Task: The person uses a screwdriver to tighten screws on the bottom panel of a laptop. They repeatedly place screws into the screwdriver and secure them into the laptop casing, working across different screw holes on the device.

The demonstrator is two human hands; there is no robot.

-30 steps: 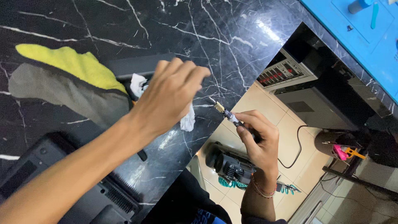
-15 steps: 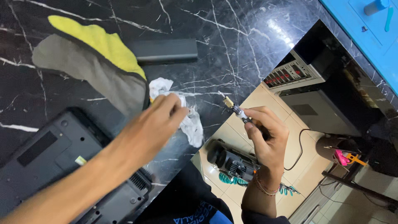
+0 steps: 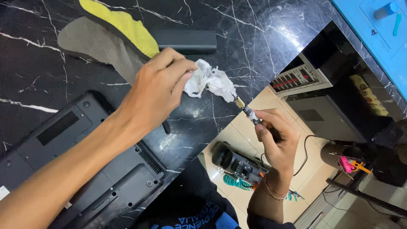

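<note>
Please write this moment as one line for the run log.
left hand: pinches white tissue | right hand: holds small screwdriver | laptop base: underside up on black marble table

Surface: black marble counter (image 3: pixel 263 34), white veins | Floor: beige tiles (image 3: pixel 237 127) | Corner: blue mat (image 3: pixel 373 38)

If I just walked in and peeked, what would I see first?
Probably the left hand in the middle, pinching a crumpled white tissue on the black marble table. Right beside it, the right hand holds a small screwdriver with its tip pointing at the tissue. A yellow and grey cloth lies at the top left, and an upturned black laptop sits at the lower left.
</note>
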